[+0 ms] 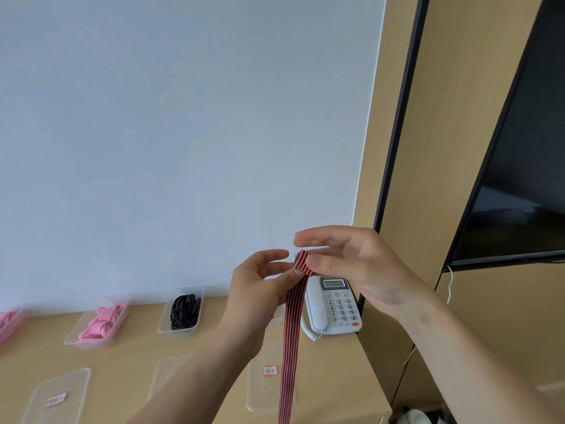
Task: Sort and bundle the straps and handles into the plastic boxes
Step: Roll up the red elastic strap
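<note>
Fingers (pixel 279 266), left hand (pixel 256 289): curled, pinching the striped strap (pixel 292 332) just below its upper end. Right hand (pixel 360 264): thumb and a lower finger pinch the folded top of the same strap, with the forefinger held out above it. How firmly the fold is pressed cannot be told.

Item: one strap, flat, with red and black stripes running lengthwise.
Location: held in the air over the desk (pixel 128 353), in front of the telephone (pixel 333 304). Its long tail hangs straight down past the lower edge of view; the lower end is unseen.

Containers: clear box of black straps (pixel 175 332); clear box of pink straps (pixel 73 341); a further pink lot at far left, cut by the frame. Flat lids (pixel 55 396) lie nearer the person, two showing red-bordered labels. No box of striped straps is in view.

Condition, as judged: bundling barely under way, one fold at the top.

Hazards, as judged:
1. The fold may spring open if either pinch slackens, since only fingertips hold it.
2. The hanging tail may twist as it is wound, giving a lopsided bundle that loosens once set down.
3. The tail may drag across a lid or catch the telephone cord (pixel 312 333).
4. Misfiling is possible: neither filled box matches the stripes, and the labels are too small to read.
</note>
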Demonstrator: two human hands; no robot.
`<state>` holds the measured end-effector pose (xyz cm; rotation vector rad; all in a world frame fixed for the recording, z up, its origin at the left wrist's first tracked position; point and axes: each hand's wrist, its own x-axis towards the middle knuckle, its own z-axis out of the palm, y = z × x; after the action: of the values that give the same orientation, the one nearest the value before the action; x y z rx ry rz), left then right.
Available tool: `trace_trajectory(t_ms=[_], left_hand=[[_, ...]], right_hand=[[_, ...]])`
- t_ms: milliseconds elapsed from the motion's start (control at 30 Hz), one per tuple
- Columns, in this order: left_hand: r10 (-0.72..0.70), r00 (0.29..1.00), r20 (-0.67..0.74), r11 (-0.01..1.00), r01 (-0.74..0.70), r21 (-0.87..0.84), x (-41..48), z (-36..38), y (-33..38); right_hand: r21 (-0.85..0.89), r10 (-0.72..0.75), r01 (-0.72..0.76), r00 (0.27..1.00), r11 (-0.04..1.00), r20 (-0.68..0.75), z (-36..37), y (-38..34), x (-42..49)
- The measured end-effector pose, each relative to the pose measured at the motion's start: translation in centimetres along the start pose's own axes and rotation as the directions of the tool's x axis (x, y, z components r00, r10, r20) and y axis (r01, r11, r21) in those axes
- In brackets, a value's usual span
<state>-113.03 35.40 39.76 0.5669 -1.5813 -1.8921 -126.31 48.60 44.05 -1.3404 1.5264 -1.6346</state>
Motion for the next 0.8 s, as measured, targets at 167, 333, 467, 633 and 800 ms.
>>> trace_trajectory(t_ms=[167,333,467,633,800], left_hand=[[-0.043,0.994,0.102,0.996,0.034,0.086,-0.4,0.0,0.1],[-0.040,0.980,0.194,0.997,0.053,-0.058,-0.7,0.3,0.8],[-0.001,0.973,0.233,0.992,0.031,-0.124,-0.9,0.5,1.3],[0.059,0.979,0.193,0.993,-0.039,-0.109,-1.0,0.4,1.0],[0.122,0.985,0.122,0.985,-0.106,-0.133,-1.4,0.6,1.3]], right_hand=[[-0.118,-0.111,0.106,0.993,0.987,-0.038,-0.2,0.0,-0.3],[-0.291,-0.187,0.170,0.982,0.941,-0.031,0.2,0.3,-0.5],[-0.438,-0.261,0.224,0.965,0.870,-0.025,0.6,0.4,-0.5],[-0.454,-0.218,0.181,0.976,0.873,-0.030,0.8,0.6,-0.5],[-0.347,-0.104,-0.006,0.949,0.938,-0.298,0.8,1.1,0.4]])
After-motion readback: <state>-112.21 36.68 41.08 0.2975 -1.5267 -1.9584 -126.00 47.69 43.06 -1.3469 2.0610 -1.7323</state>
